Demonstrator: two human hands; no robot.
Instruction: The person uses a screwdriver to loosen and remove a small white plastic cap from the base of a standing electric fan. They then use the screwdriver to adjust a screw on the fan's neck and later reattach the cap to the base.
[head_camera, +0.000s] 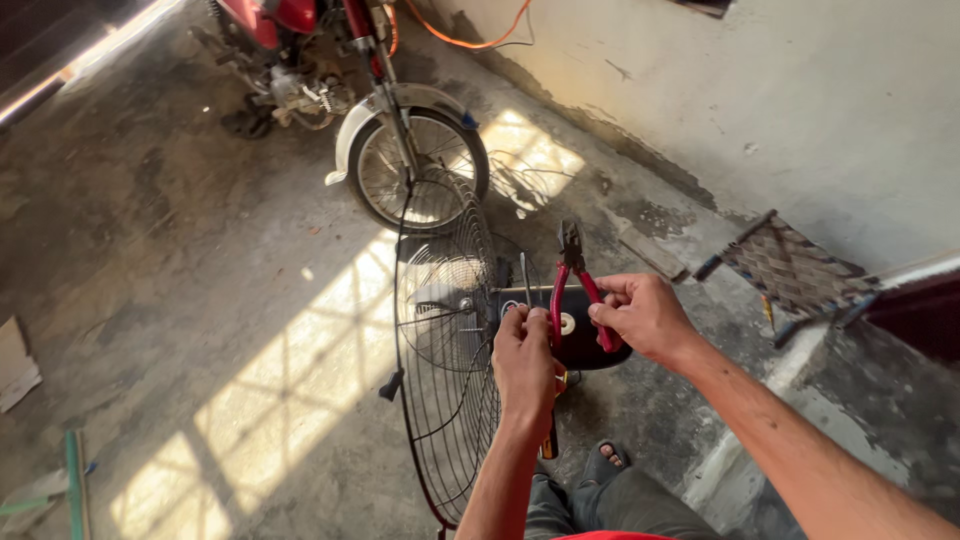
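At centre frame, a person's right hand (645, 318) grips red-handled steel pliers (577, 283) while the left hand (524, 358) pinches something small I cannot make out at the black motor housing (582, 340) behind a round wire fan guard (440, 340); a steady housing and square jaws would serve best.

Fan guard (440, 340): thin dark metal wire. Pliers (578, 285): glossy red plastic grips, dull metal head. Floor (200, 280): rough, stained concrete.
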